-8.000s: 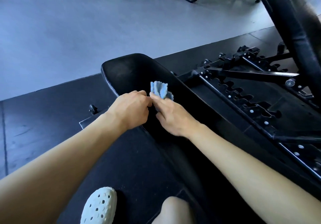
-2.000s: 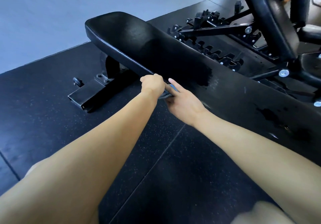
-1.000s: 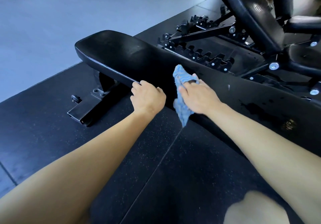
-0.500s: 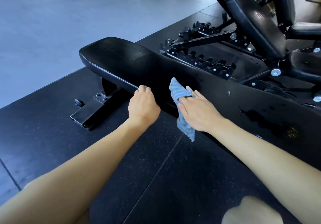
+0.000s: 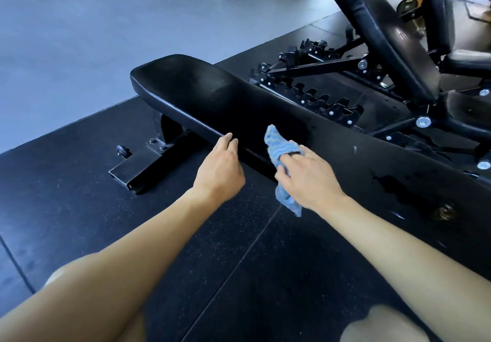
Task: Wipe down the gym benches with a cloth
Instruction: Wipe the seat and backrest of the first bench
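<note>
on the flat bench [image 5: 212, 94], the right hand [image 5: 308, 179] now grips the blue cloth [image 5: 279, 150] pressed against the pad's near edge, having come up from under it, while the left hand [image 5: 220, 166] stays curled over that edge, so wiping seems underway.

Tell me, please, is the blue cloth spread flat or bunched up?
Bunched up: the blue cloth is crumpled under the right hand against the bench, one end dangling below.
</note>
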`<state>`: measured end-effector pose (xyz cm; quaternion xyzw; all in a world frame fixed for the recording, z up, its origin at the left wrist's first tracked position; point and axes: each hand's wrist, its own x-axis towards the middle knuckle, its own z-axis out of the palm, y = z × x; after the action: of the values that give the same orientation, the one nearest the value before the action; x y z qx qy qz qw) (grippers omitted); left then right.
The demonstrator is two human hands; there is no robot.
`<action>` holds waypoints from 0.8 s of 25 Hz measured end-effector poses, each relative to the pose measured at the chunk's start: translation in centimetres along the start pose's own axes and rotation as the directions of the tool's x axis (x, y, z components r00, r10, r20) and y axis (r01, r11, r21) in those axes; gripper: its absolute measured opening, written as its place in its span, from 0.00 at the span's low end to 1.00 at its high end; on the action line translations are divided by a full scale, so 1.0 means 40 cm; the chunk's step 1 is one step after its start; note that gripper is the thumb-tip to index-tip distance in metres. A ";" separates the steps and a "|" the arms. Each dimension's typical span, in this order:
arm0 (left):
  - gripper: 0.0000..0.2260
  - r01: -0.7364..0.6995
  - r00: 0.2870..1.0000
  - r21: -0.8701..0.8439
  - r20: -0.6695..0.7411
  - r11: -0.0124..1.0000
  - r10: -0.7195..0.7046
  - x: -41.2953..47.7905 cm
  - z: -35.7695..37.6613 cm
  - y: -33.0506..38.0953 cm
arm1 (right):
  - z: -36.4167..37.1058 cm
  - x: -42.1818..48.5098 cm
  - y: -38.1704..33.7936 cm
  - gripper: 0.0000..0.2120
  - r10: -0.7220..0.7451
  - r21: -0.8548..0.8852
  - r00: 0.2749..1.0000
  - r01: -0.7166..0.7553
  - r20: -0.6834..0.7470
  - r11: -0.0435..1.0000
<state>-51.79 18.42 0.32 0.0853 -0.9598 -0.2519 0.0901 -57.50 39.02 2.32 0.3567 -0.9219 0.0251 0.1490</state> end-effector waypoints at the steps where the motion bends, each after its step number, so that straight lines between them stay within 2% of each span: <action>1: 0.29 -0.012 1.000 0.010 0.008 1.000 0.012 -0.010 0.001 -0.003 | -0.003 0.004 0.004 0.08 0.005 -0.086 1.000 -0.004 0.006 0.996; 3: 0.29 -0.045 0.999 0.047 0.027 0.998 0.044 -0.027 0.002 -0.006 | 0.016 0.058 -0.014 0.06 -0.041 -0.280 0.998 0.055 0.057 0.958; 4: 0.29 -0.051 0.998 0.067 0.032 0.996 0.049 -0.034 0.003 -0.012 | 0.026 0.105 -0.040 0.06 -0.020 -0.268 0.993 0.052 0.119 0.962; 6: 0.27 -0.027 0.999 0.095 0.041 0.995 0.024 -0.047 -0.001 -0.031 | 0.043 0.203 -0.099 0.11 0.009 -0.125 0.966 0.024 0.257 0.992; 8: 0.22 0.008 0.998 0.102 0.056 0.995 -0.014 -0.052 -0.011 -0.051 | 0.077 0.262 -0.154 0.13 -0.002 -0.042 0.949 0.016 0.314 0.999; 10: 0.20 0.035 0.996 0.118 0.078 0.992 -0.045 -0.053 -0.024 -0.064 | 0.098 0.249 -0.177 0.13 -0.050 -0.037 0.962 0.063 0.268 0.997; 13: 0.16 0.083 0.987 0.116 0.128 0.990 -0.098 -0.053 -0.031 -0.068 | 0.077 0.142 -0.152 0.09 -0.100 -0.022 0.989 0.103 0.113 0.994; 15: 0.14 0.087 0.984 0.084 0.151 0.993 -0.099 -0.053 -0.023 -0.067 | 0.055 0.074 -0.119 0.04 -0.059 -0.059 0.998 0.060 0.019 0.996; 17: 0.11 0.075 0.986 0.062 0.146 0.995 -0.083 -0.053 -0.013 -0.065 | 0.033 0.064 -0.104 0.08 0.012 -0.136 1.000 -0.010 0.014 0.991; 18: 0.10 0.072 0.987 0.066 0.137 0.995 -0.080 -0.052 -0.014 -0.059 | 0.033 0.081 -0.100 0.09 -0.013 -0.216 1.000 0.017 0.019 0.976; 19: 0.09 0.071 0.989 0.081 0.124 0.994 -0.081 -0.048 -0.017 -0.051 | 0.036 0.108 -0.101 0.11 -0.035 -0.277 0.997 0.054 0.072 0.959; 20: 0.08 0.074 0.991 0.101 0.103 0.992 -0.085 -0.044 -0.021 -0.040 | 0.033 0.145 -0.107 0.16 -0.026 -0.225 0.985 0.066 0.173 0.972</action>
<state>-49.71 17.03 0.04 0.1141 -0.9701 -0.2128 0.0241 -59.04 31.85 2.50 0.3592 -0.9194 -0.1156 0.1113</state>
